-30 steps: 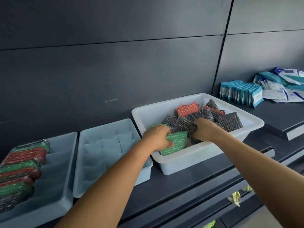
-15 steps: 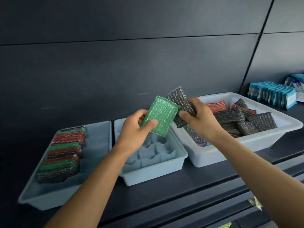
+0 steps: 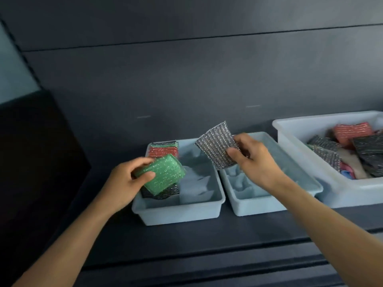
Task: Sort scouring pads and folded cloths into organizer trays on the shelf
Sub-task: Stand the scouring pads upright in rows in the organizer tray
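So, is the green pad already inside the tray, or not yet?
Not yet: the left hand grips the green pad, tilted, over the row of pads in the left tray.

Green pad partly covers stacked pads; white bin cropped at right

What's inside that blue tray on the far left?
The tray holds a row of scouring pads along its left side, red, green and dark, and pale dividers to their right. The left hand and its green pad cover the row's middle, hiding what lies there.
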{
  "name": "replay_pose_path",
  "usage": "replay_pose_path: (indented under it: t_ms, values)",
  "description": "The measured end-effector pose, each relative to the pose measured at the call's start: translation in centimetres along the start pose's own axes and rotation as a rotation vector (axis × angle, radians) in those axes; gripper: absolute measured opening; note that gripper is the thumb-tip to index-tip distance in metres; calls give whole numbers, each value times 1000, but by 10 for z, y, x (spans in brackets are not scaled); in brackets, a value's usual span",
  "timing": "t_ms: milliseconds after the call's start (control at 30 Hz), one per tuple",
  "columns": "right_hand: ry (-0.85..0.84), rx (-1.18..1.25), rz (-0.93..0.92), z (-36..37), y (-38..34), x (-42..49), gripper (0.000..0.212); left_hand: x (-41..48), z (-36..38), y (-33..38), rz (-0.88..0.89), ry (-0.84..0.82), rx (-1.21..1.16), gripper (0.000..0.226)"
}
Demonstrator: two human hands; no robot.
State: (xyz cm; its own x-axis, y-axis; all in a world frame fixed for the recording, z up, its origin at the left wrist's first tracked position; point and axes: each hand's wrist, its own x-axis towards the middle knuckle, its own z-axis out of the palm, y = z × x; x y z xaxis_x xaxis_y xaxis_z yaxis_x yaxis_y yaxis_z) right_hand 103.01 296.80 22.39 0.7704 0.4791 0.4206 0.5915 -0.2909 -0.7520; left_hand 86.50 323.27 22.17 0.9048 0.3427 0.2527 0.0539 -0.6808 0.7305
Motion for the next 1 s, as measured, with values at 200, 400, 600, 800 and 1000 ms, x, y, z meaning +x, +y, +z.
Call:
replay_pose_path:
  t_ms: [200,400,600,800,1000]
  values:
    - [-30,87,-34,43,-17,1,5,-4,-10,-15,67,-31,97,32]
    - [-34,149,-29,58,-30,-2,8,-4,-17,-22,95,-195,245,31]
    - [-103,161,9,75,-47,-9,11,-6,3,-29,114,-170,499,26]
    - [-228,139,61,84,-53,-14,13,0,8,-51,56,-164,277,28]
    - [-322,183,56,92,-60,-17,13,1,-7,-59,17,-186,-59,32]
